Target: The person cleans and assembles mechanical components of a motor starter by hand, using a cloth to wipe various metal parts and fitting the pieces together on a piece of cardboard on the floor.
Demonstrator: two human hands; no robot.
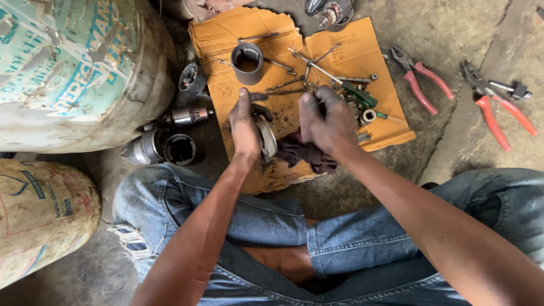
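My left hand (pixel 245 126) grips a round grey metal part (pixel 266 137) with a dark stub at its top, held over a sheet of brown cardboard (pixel 345 45). My right hand (pixel 327 120) hovers just to the right, fingers curled around a dark greasy rag (pixel 309 156) that hangs beneath it. Both hands are smeared with grease. On the cardboard beyond them stand a grey metal sleeve (pixel 247 62), long thin bolts (pixel 286 85) and a green-handled screwdriver (pixel 357 94).
Two red-handled pliers (pixel 422 79) (pixel 498 107) lie on the concrete at right. Motor parts (pixel 164 148) and a rotor (pixel 187 117) sit at left beside a large drum (pixel 73 73). A sack (pixel 39 215) lies lower left. My crossed legs in jeans (pixel 272 221) fill the foreground.
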